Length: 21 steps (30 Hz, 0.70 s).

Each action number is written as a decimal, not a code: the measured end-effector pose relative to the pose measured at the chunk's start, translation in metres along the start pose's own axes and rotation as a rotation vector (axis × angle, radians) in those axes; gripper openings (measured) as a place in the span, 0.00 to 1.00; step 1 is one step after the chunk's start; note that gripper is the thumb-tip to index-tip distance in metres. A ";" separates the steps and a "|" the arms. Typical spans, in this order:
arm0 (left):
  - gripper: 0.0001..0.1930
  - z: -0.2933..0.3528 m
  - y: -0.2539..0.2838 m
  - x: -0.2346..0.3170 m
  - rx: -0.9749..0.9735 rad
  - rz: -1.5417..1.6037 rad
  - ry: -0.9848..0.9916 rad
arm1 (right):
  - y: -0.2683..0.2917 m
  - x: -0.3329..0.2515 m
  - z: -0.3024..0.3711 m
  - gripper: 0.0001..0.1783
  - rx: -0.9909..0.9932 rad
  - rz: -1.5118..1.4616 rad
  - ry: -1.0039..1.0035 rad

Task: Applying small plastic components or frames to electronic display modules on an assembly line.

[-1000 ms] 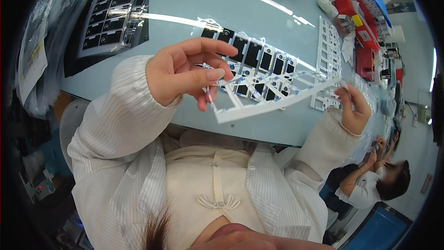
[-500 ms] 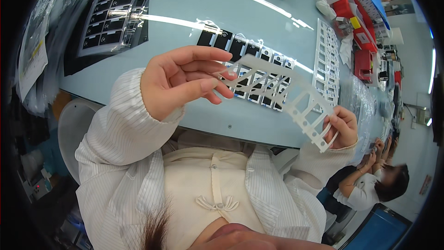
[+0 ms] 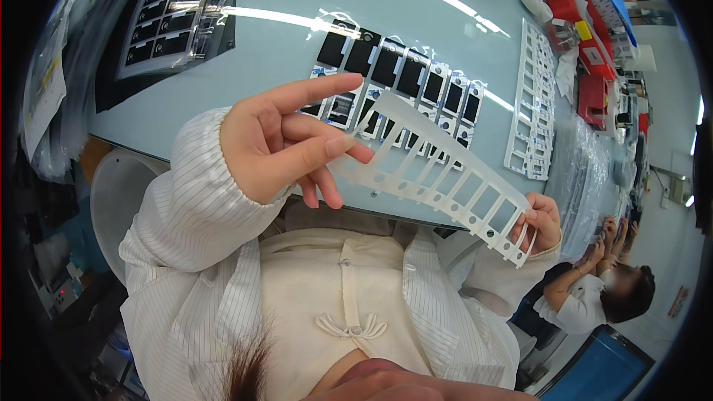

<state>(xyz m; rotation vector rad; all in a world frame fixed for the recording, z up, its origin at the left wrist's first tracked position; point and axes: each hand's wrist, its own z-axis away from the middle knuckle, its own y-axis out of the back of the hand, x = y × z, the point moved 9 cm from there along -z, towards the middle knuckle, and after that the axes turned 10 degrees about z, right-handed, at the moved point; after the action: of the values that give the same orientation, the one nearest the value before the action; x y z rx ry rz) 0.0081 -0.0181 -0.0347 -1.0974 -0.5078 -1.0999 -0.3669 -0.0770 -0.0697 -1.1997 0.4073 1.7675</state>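
A thin white plastic sheet (image 3: 434, 141), cut through with a row of rectangular openings and round holes along one edge, spans between my two hands above the table. My left hand (image 3: 286, 145) has its thumb and middle finger closed at the sheet's left end, index finger stretched out above it. At the other end my right hand (image 3: 541, 224) pinches the narrow corner. Behind the sheet, on the table, lie rows of black rectangular pieces with white and blue edges (image 3: 386, 63); the sheet and left hand partly cover the nearer row.
Another white cut-out sheet (image 3: 531, 104) lies at right, beside clear plastic bags (image 3: 583, 171). Red bins (image 3: 594, 52) stand farther back. At left are a clear tray of black pieces (image 3: 174, 11) and stacked plastic sleeves (image 3: 70, 67). A co-worker (image 3: 594, 293) sits on the right.
The sheet has turned flatter toward me, straightening from its twist, so its openings show more plainly. My right hand has shifted slightly down and left; the left fingers have spread and lowered.
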 end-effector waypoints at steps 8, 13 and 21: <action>0.31 -0.002 0.003 -0.016 -0.068 0.209 -0.030 | -0.014 0.015 0.000 0.11 -0.023 -0.074 -0.060; 0.34 0.000 0.002 -0.018 0.022 0.156 -0.046 | -0.025 0.016 0.004 0.10 -0.059 -0.094 -0.107; 0.31 0.003 0.004 -0.027 0.032 0.209 0.062 | -0.036 0.029 0.006 0.10 -0.055 0.091 -0.268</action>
<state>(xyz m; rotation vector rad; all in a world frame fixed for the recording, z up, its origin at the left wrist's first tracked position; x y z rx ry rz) 0.0007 -0.0035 -0.0562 -1.0598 -0.3515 -0.9369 -0.3433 -0.0398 -0.0837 -0.9762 0.2601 1.9982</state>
